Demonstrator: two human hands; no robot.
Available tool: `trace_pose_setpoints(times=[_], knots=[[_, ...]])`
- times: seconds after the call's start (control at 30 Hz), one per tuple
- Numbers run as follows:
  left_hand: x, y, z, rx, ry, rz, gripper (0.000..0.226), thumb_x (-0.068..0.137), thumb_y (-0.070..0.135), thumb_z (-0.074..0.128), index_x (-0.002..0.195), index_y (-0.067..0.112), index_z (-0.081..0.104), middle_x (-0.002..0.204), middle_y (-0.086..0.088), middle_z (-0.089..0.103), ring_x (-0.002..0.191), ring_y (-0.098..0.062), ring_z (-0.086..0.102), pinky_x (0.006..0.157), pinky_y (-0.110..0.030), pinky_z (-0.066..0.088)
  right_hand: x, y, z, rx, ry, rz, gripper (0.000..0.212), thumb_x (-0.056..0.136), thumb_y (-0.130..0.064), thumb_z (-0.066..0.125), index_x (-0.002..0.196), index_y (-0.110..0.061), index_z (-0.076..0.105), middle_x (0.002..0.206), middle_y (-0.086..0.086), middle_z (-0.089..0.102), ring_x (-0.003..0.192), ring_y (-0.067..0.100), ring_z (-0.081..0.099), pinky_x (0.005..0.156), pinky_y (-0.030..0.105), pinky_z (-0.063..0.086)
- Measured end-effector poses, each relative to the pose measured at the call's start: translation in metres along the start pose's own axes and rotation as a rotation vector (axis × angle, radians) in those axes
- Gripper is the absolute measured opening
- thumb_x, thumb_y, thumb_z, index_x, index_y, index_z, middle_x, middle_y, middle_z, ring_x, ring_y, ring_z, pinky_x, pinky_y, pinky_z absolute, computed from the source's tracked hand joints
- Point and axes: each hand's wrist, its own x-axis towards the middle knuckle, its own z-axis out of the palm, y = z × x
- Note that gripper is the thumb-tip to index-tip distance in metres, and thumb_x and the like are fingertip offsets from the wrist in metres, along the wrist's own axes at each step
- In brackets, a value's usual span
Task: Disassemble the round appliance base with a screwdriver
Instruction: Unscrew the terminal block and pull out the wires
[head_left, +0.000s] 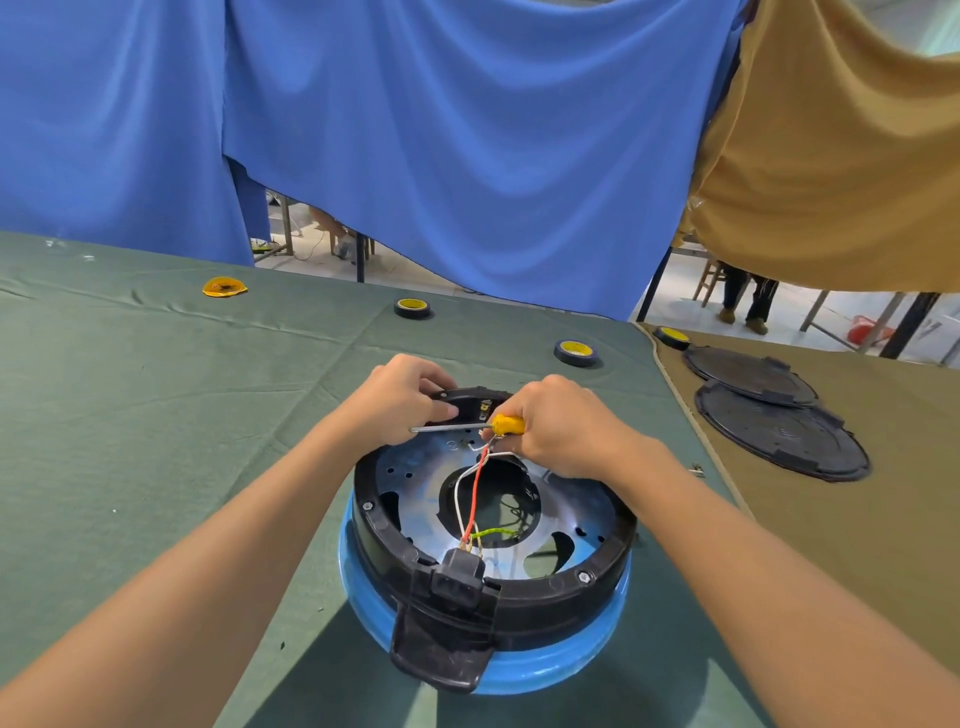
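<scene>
- Yellow-handled screwdriver (506, 424) sits pinched in your right hand (561, 428), fingers curled round the handle, shaft level and pointing left.
- Your left hand (402, 400) curls over the far black rim of the round appliance base (597, 571); it seems to grip it.
- That base rests on the green tablecloth (156, 415) between your outstretched forearms.

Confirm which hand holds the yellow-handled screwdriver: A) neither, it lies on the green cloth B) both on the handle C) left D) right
D: the right hand curls round the yellow handle of the screwdriver. Its shaft points across toward the left hand, which grips the far black rim of the appliance base.
</scene>
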Motion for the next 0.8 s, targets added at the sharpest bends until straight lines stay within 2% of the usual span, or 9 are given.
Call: trace_pose_setpoints(times=[0.13, 0.27, 0.33, 0.4, 0.47, 0.53, 0.67, 0.73, 0.8], knots=[[-0.001, 0.000, -0.001, -0.008, -0.006, -0.016, 0.026, 0.088, 0.017, 0.070, 0.113, 0.016, 0.067, 0.107, -0.006, 0.071, 0.094, -0.021, 0.065, 0.081, -0.032, 0.053, -0.002, 0.000, 0.001, 0.021, 0.050, -0.018, 0.012, 0.085, -0.032, 0.069, 0.078, -0.022, 0.069, 0.066, -0.002, 0.055, 0.069, 0.024, 0.052, 0.057, 0.028, 0.034], [-0.002, 0.001, 0.000, -0.012, 0.012, -0.023, 0.022, 0.086, 0.016, 0.071, 0.109, 0.016, 0.068, 0.102, -0.005, 0.072, 0.094, -0.021, 0.066, 0.084, -0.034, 0.053, -0.012, 0.001, -0.011, 0.134, 0.077, -0.009, 0.008, 0.085, -0.025, 0.070, 0.086, -0.019, 0.075, 0.078, 0.005, 0.070, 0.076, 0.028, 0.061, 0.068, 0.039, 0.051], [-0.001, 0.000, 0.001, 0.004, 0.031, -0.025, 0.016, 0.087, 0.017, 0.071, 0.103, 0.018, 0.068, 0.093, 0.002, 0.071, 0.088, -0.016, 0.065, 0.074, -0.027, 0.051, -0.020, 0.002, -0.019, 0.299, 0.143, 0.009, 0.005, 0.082, -0.018, 0.073, 0.082, -0.014, 0.076, 0.072, 0.000, 0.072, 0.070, 0.020, 0.063, 0.067, 0.033, 0.051], [-0.001, 0.000, 0.001, 0.026, 0.021, -0.026, 0.012, 0.088, 0.019, 0.069, 0.100, 0.023, 0.067, 0.091, 0.005, 0.070, 0.084, -0.011, 0.064, 0.065, -0.020, 0.045, -0.029, 0.004, -0.027, 0.530, 0.253, 0.079, 0.004, 0.078, -0.012, 0.077, 0.075, -0.014, 0.075, 0.054, -0.013, 0.063, 0.053, 0.005, 0.056, 0.057, 0.015, 0.045], [-0.001, 0.001, 0.001, 0.053, 0.004, -0.022, 0.013, 0.090, 0.020, 0.067, 0.102, 0.024, 0.067, 0.096, 0.002, 0.070, 0.086, -0.013, 0.063, 0.067, -0.023, 0.043, -0.038, 0.006, -0.031, 0.740, 0.291, 0.170, 0.004, 0.076, -0.012, 0.080, 0.078, -0.011, 0.076, 0.048, -0.013, 0.056, 0.048, 0.001, 0.048, 0.054, 0.010, 0.039], [-0.002, 0.003, 0.001, 0.084, 0.007, -0.020, 0.018, 0.090, 0.021, 0.066, 0.108, 0.021, 0.068, 0.100, 0.000, 0.071, 0.092, -0.019, 0.063, 0.076, -0.028, 0.043, -0.044, 0.006, -0.031, 0.867, 0.257, 0.239, 0.009, 0.076, -0.009, 0.078, 0.084, -0.004, 0.075, 0.048, -0.011, 0.058, 0.045, 0.000, 0.049, 0.049, 0.008, 0.040], [-0.004, 0.004, 0.003, 0.154, 0.020, -0.011, 0.020, 0.093, 0.022, 0.063, 0.113, 0.018, 0.067, 0.102, -0.003, 0.068, 0.093, -0.021, 0.059, 0.078, -0.028, 0.041, -0.044, 0.004, -0.025, 0.904, 0.227, 0.309, 0.010, 0.080, -0.009, 0.076, 0.086, -0.002, 0.074, 0.047, -0.010, 0.059, 0.041, 0.000, 0.049, 0.042, 0.009, 0.037], [-0.005, 0.005, 0.004, 0.199, 0.028, -0.001, 0.020, 0.094, 0.023, 0.062, 0.113, 0.018, 0.067, 0.103, -0.004, 0.067, 0.092, -0.021, 0.057, 0.077, -0.029, 0.041, -0.043, 0.005, -0.026, 0.960, 0.269, 0.312, 0.011, 0.081, -0.009, 0.074, 0.087, 0.000, 0.072, 0.045, -0.012, 0.055, 0.038, -0.001, 0.045, 0.042, 0.006, 0.033], [-0.006, 0.006, 0.005, 0.255, 0.038, 0.011, 0.021, 0.095, 0.023, 0.060, 0.116, 0.019, 0.065, 0.108, -0.007, 0.067, 0.099, -0.025, 0.058, 0.084, -0.034, 0.047, -0.046, 0.009, -0.030, 0.945, 0.338, 0.318, 0.009, 0.081, -0.012, 0.075, 0.083, -0.003, 0.073, 0.049, -0.009, 0.059, 0.042, 0.000, 0.050, 0.045, 0.009, 0.038]])
